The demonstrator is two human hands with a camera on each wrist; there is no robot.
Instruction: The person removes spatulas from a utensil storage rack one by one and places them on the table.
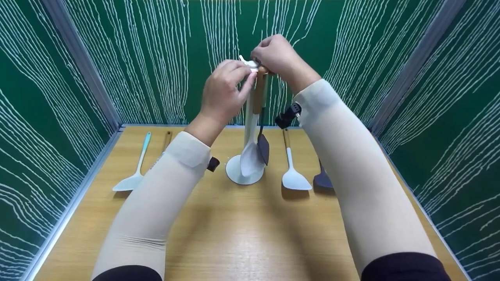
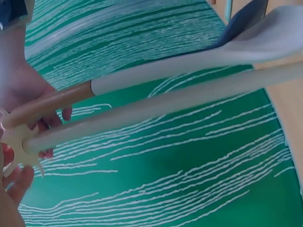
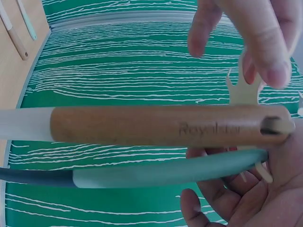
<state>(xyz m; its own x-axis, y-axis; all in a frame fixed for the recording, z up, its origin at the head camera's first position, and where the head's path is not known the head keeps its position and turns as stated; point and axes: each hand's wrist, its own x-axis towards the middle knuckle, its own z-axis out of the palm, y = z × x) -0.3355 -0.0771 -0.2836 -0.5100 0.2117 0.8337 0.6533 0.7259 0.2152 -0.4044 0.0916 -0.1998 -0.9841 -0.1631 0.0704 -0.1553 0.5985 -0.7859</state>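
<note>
A white utensil stand rises from a round base (image 1: 239, 176), with a hook rack (image 1: 250, 64) at its top. My left hand (image 1: 226, 86) pinches the rack between thumb and fingers. From the other side, my right hand (image 1: 279, 54) has bent fingers at the rack; whether they grip anything is hidden. A white utensil hangs by its wooden handle (image 3: 165, 125), a hook through the hole at its end; spoon or spatula, I cannot tell. Beside it, a dark spatula (image 1: 263, 149) hangs with its pale green handle (image 3: 165, 170) in front of the right fingers, its end close to the palm.
On the wooden table (image 1: 242, 234) lie a turquoise-handled spatula (image 1: 133, 179) and a wooden handle (image 1: 168, 138) at left. A white spatula (image 1: 295, 181) and a dark utensil (image 1: 323, 180), partly behind the right sleeve, lie at right. Green walls (image 1: 218, 23) enclose the table.
</note>
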